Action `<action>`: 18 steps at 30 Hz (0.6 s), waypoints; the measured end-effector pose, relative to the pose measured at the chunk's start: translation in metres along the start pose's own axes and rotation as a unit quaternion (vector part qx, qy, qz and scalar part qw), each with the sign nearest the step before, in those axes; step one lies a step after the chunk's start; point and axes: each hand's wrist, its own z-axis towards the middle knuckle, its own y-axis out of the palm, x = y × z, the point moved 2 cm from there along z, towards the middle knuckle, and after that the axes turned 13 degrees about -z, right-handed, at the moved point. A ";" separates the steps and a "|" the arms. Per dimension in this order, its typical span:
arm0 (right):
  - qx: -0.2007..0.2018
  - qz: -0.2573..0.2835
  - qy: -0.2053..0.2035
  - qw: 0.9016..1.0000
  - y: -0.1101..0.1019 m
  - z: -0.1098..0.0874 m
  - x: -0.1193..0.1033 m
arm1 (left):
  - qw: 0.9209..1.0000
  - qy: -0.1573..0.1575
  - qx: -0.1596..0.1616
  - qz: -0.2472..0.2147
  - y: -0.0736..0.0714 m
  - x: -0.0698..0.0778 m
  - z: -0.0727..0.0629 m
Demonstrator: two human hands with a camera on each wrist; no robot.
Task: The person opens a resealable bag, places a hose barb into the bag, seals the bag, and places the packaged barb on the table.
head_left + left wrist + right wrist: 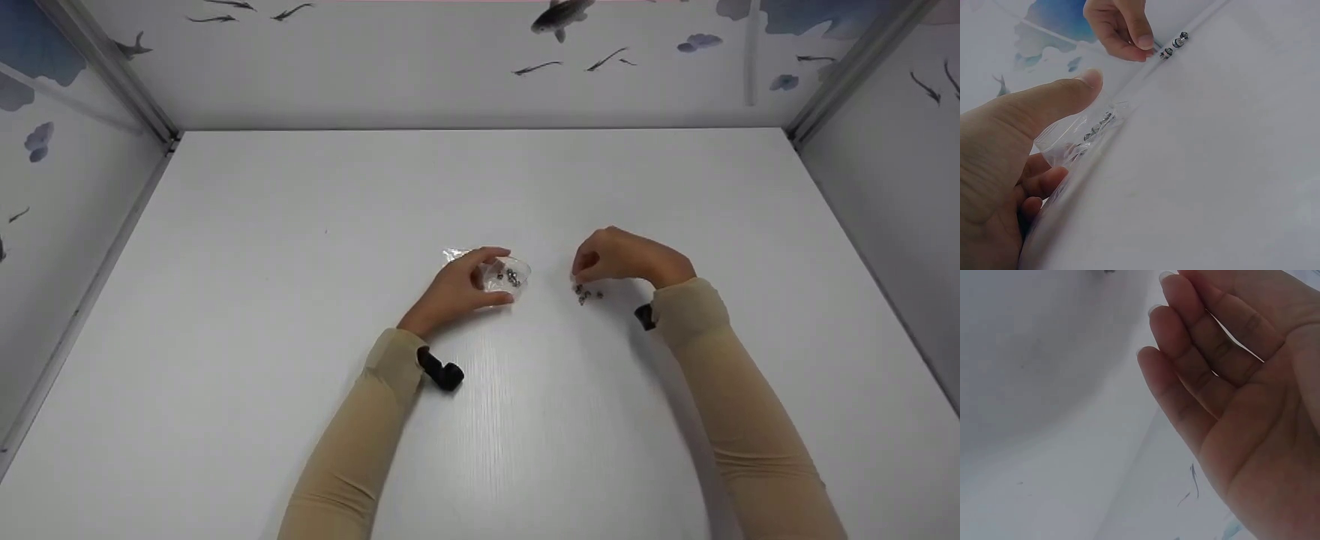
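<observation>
A clear plastic bag (491,283) lies on the table with several small shiny metal pieces (513,277) inside. My left hand (454,291) holds it between thumb and curled fingers. In the left wrist view the bag (1061,138) looks crinkled, its mouth towards the other hand. To the right, more loose metal pieces (584,294) lie in a small cluster. Over them my right hand (626,256) points down, thumb and forefinger pinching at the cluster's edge. A bit of metal shows at those fingertips in the left wrist view. The right wrist view shows the palm (1258,433), its pinch cut off.
A white table (262,225) spreads under both arms. White panels (420,67) with fish and blue patterns rise at the back and both sides. A black wrist camera (442,371) sits on the left sleeve, another (645,316) on the right.
</observation>
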 end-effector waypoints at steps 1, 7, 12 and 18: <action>-0.002 -0.001 0.002 1.000 0.000 0.000 0.001 | 1.000 0.000 0.001 -0.001 0.000 0.000 0.000; -0.016 -0.006 0.012 1.000 0.002 0.000 0.005 | 1.000 0.004 0.002 -0.003 0.000 0.001 0.000; -0.022 -0.015 0.007 1.000 0.003 0.000 0.006 | 1.000 -0.001 -0.002 -0.008 0.000 -0.001 0.000; -0.024 -0.017 0.002 1.000 0.004 0.001 0.006 | 1.000 -0.005 -0.001 -0.013 0.000 -0.001 0.000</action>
